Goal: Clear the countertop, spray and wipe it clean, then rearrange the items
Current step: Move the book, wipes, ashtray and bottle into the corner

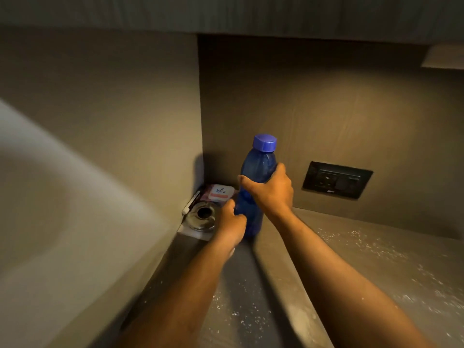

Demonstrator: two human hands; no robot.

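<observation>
My right hand (270, 190) wraps its fingers round the blue water bottle (253, 197), upright in the worktop (351, 259) corner; left hand (232, 226), fingers loosely curled and empty, reaches beside the steel bowl (202, 218).

Blue bottle (258, 172) midsection behind right hand (270, 190); left-side pale surface (50, 197) blurred.

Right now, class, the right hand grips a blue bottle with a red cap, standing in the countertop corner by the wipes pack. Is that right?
Not quite: the cap is blue, not red, as the head view shows. The right hand does grip the blue bottle in the countertop corner by the wipes pack.
</observation>
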